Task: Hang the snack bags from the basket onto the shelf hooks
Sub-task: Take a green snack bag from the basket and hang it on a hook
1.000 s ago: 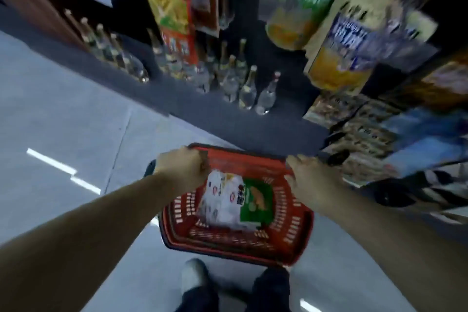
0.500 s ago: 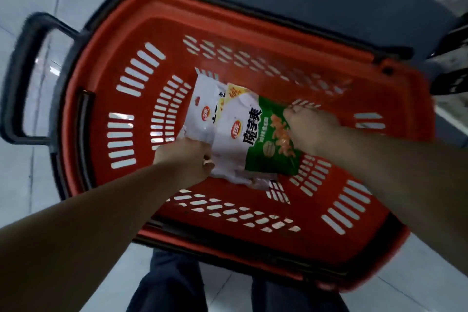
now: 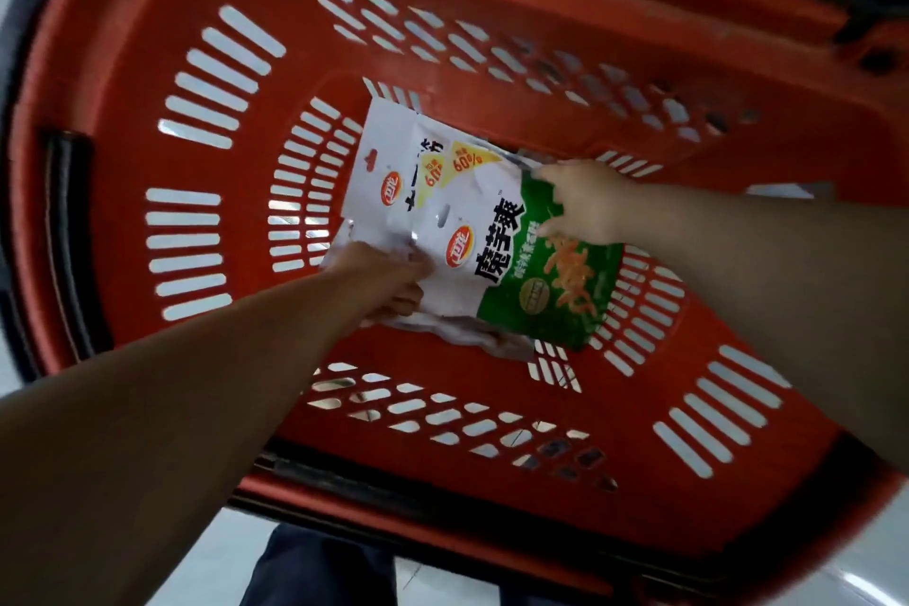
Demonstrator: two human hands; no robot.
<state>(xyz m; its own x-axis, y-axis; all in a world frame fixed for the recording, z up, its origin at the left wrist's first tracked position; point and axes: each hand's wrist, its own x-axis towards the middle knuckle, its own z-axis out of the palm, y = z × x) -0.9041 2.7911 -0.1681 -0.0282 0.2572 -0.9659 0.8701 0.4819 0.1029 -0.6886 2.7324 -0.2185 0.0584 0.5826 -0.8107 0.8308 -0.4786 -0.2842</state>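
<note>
Snack bags (image 3: 472, 231) lie stacked, perhaps three, in the basket (image 3: 147, 39), mid-floor

One red basket (image 3: 492, 5), slotted walls and floor. Snack bags (image 3: 457, 221) on basket floor near centre: at least two with printed faces showing, overlapped, plus crumpled silvery edges beneath; exact count of stack cannot be told. Two hands in basket: left hand (image 3: 381, 278) at stack's near-left edge, right hand (image 3: 583, 202) at its far-right edge
</note>
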